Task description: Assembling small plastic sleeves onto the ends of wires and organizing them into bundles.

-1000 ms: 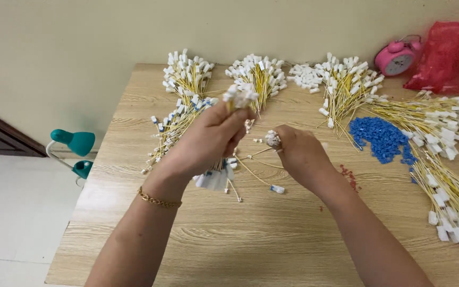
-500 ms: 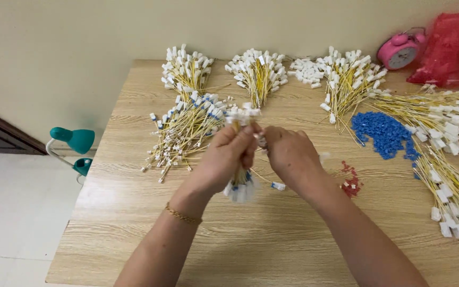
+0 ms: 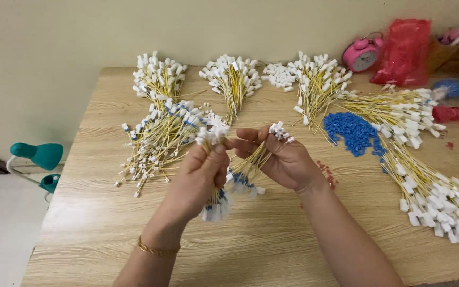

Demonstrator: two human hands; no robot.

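Mid-bundling over the wooden table [image 3: 272,250]: the left hand [image 3: 197,180] is closed round a bunch of thin yellow wires with white plastic connectors [image 3: 212,139], while the right hand [image 3: 288,159] pinches a smaller bunch [image 3: 279,131] loosely alongside. Merging them likely calls for aligned ends.

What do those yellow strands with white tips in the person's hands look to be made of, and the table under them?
The yellow wires look plastic-coated: thin, smooth, bending freely. Their white end caps seem hard moulded plastic, matte and blocky. The table looks like pale wood or wood-grain laminate; streaky grain shows, but which cannot be told.
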